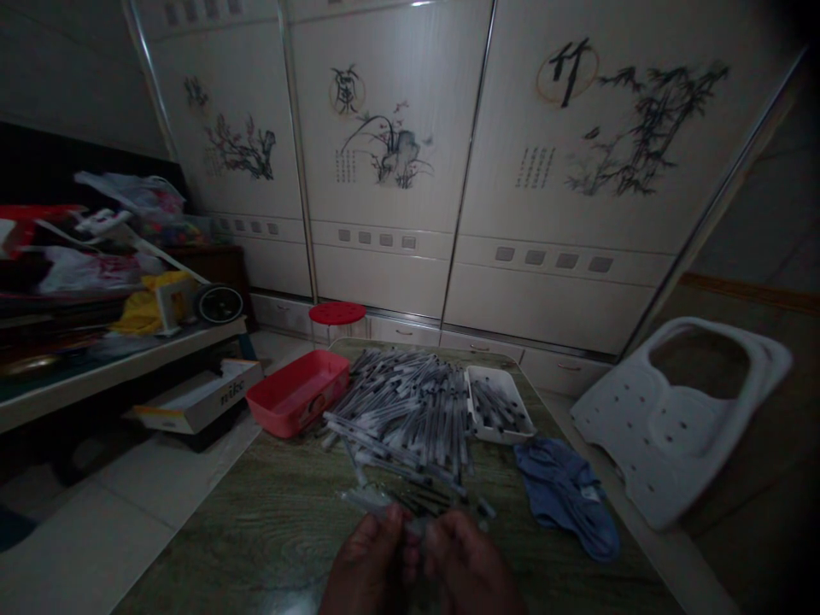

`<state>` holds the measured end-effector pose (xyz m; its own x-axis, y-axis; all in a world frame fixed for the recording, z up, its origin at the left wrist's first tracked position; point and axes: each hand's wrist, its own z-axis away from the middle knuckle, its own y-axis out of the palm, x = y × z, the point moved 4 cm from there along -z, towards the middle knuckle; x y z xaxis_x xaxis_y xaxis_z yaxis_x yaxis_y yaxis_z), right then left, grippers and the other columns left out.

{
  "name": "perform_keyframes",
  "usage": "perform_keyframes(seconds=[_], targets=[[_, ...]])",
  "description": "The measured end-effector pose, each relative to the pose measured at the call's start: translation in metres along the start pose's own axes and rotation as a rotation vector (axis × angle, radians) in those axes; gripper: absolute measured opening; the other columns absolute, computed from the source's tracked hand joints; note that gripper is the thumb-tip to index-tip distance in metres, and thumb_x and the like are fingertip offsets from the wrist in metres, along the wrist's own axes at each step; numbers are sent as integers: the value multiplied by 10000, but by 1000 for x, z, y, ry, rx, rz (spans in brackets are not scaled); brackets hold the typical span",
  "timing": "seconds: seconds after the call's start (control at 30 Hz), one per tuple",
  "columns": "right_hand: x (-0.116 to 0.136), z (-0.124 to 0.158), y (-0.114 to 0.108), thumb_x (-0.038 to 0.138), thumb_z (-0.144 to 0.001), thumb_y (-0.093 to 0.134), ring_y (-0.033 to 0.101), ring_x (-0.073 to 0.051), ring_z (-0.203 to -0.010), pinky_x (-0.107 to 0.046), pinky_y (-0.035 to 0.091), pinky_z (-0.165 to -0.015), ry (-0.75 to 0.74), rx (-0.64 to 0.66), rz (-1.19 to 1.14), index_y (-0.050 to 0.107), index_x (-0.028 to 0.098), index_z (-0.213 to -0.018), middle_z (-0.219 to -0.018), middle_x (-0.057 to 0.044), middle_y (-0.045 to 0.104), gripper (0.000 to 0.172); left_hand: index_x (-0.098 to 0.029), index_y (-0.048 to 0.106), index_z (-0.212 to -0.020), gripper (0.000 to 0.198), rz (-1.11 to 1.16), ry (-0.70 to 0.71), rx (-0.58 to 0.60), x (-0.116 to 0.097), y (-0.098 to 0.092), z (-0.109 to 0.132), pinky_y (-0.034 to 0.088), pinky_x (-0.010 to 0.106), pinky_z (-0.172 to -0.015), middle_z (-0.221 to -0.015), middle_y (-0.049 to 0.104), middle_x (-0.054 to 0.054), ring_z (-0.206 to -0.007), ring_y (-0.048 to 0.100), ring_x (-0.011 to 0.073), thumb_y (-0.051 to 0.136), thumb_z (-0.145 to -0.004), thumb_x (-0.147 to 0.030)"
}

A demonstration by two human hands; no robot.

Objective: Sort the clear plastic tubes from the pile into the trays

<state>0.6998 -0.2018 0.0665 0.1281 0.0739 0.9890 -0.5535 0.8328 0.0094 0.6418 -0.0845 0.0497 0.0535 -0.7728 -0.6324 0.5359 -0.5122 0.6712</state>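
Observation:
My left hand (366,559) and my right hand (472,564) are close together at the near part of the table, fingers pinched. Something small and pale shows between the fingertips, too dim and blurred to name. Just beyond the hands lie several thin dark pen refills (426,497) and a crumpled-looking clear plastic piece (368,495). Behind these spreads a large heap of clear-barrelled pens (410,401). A white tray (526,427) to the right of the heap contains more pens with dark ends. The red plastic box (282,410) stands left of the heap, its visible inside bare.
A blue cloth (564,495) lies at the right side of the wooden table (256,521). Beyond the table are a red stool (336,313) and sliding wardrobe doors (384,213). A white plastic chair (685,427) is at right; a cluttered bench (121,367) and shoebox (205,397) are at left.

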Motion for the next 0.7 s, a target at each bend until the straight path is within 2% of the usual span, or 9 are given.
perform_keyframes(seconds=[0.1,0.2,0.3,0.37,0.47,0.6,0.7], targets=[[2,2,0,860,-871,507,496,-119,-537,-231,395,-541,13,21,14,606,216,-750,-586,34,550,663,-154,717,-841,525,-22,-4,16,3,-1,-4,458,260,-557,-631,700,12,-544,609,134,962,-609,-557],[7,2,0,874,-808,592,491,-110,-556,-219,374,-511,-25,88,58,625,203,-820,-689,13,612,672,-152,710,-835,542,-25,9,-7,3,-1,-5,438,241,-553,-610,691,10,-539,594,120,969,-593,-562],[6,1,-3,877,-805,589,520,-116,-557,-219,388,-497,-43,32,73,633,203,-848,-733,-9,658,677,-162,697,-824,542,-18,14,-19,2,0,-3,428,241,-537,-592,679,0,-518,581,118,964,-593,-573],[2,1,-3,883,-847,511,483,-107,-508,-217,354,-461,-6,-8,76,639,205,-817,-669,-1,631,691,-168,696,-833,536,-21,15,1,1,2,-1,437,259,-529,-600,685,2,-512,588,132,955,-606,-578],[-1,1,-1,881,-849,510,429,-92,-468,-211,301,-423,13,17,69,622,207,-770,-619,20,577,687,-163,703,-828,526,-24,6,25,1,4,0,453,268,-540,-613,701,13,-524,607,142,966,-600,-556],[5,0,-2,876,-726,680,517,-107,-518,-212,384,-456,-26,26,0,626,213,-844,-727,0,666,675,-155,704,-810,501,-6,22,-4,0,2,-2,458,240,-580,-614,703,10,-567,623,127,982,-600,-515],[1,-1,-3,889,-802,574,503,-110,-493,-212,368,-442,44,39,29,645,208,-851,-667,0,648,686,-162,702,-838,536,-19,-8,7,2,1,-3,449,256,-558,-629,718,24,-559,631,150,980,-581,-541]])
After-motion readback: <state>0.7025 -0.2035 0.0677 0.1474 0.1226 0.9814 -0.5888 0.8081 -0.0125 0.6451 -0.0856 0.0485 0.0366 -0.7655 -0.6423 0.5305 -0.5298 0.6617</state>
